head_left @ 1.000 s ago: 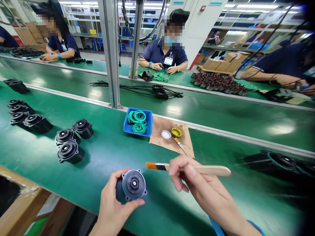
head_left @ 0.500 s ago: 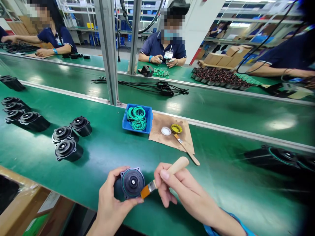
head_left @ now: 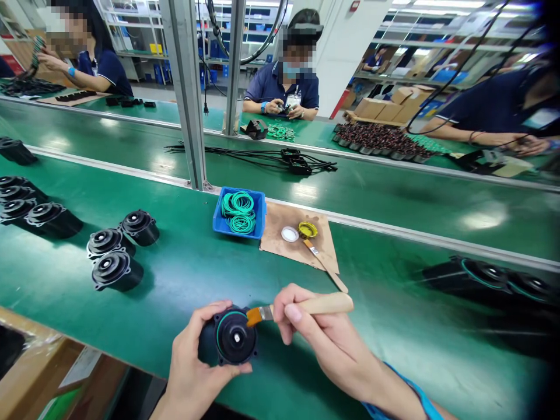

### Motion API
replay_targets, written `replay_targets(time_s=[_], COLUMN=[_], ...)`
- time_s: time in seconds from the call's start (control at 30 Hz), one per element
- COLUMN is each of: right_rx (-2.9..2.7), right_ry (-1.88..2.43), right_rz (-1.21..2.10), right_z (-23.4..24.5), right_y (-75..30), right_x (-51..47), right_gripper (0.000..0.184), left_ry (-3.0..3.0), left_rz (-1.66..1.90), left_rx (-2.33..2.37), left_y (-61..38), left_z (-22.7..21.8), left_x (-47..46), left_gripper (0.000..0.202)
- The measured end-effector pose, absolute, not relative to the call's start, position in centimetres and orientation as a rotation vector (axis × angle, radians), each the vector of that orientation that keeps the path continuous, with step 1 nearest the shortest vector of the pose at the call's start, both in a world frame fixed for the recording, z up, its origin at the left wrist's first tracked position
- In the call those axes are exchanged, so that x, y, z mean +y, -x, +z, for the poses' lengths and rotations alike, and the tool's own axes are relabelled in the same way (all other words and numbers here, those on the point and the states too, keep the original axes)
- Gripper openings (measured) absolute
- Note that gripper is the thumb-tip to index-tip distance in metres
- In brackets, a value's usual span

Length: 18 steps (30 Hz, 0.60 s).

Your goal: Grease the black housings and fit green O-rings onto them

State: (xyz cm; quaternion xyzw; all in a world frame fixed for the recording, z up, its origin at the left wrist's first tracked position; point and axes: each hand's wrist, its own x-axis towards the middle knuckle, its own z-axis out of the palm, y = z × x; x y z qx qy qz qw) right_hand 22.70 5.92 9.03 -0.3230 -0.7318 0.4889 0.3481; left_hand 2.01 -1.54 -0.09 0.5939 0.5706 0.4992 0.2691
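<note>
My left hand (head_left: 196, 361) is closed around a round black motor housing (head_left: 234, 344), thumb at its near side and fingers at its far left. The housing's face points up, with a white-tipped centre and a green rubber ring seated around the rim. In my right hand (head_left: 310, 321) is a paint brush (head_left: 312, 304) with a pale wooden handle, held level. Its orange bristles touch the upper right edge of the housing, near the ring. Beyond my hands, a second brush (head_left: 326, 267) lies across a brown cardboard sheet (head_left: 280, 251).
A blue bin (head_left: 216, 224) of green rings stands beside the cardboard, which bears a white lid (head_left: 289, 234) and a yellow cap (head_left: 307, 229). Several black housings (head_left: 116, 271) stand at left, others (head_left: 490, 274) at right. A metal post (head_left: 186, 93) rises ahead; co-workers sit across the belt.
The brush has moved from the housing's lower right edge to its upper right, and its handle has swung down to nearly level. My left hand still holds the housing.
</note>
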Motion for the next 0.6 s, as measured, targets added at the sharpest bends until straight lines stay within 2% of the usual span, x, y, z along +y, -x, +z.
replay_targets(time_s=[0.13,0.33,0.5,0.6], right_rx=[-2.053,-2.0,-1.818,-1.855], right_ry=[0.698,0.547,0.734,0.81], right_rz=[1.091,1.052,0.938,0.947], right_z=[9.8,9.9,9.6,9.8], right_y=[-22.8,-22.9,-23.2,-23.1], right_x=[5.8,5.9,5.7,5.4], right_gripper=[0.038,0.039,0.025,0.028], left_ry=[-1.71,-1.815,-1.985,-2.061], left_rz=[1.387,1.456,1.571,1.572], left_rx=[1.415,1.406,1.433,1.466], left_y=[-2.0,-2.2,-2.7,-2.7], left_z=[0.6,0.9,1.0,1.1], left_x=[-1.2,-1.3,-1.5,-1.6], left_gripper=[0.059,0.057,0.042,0.037])
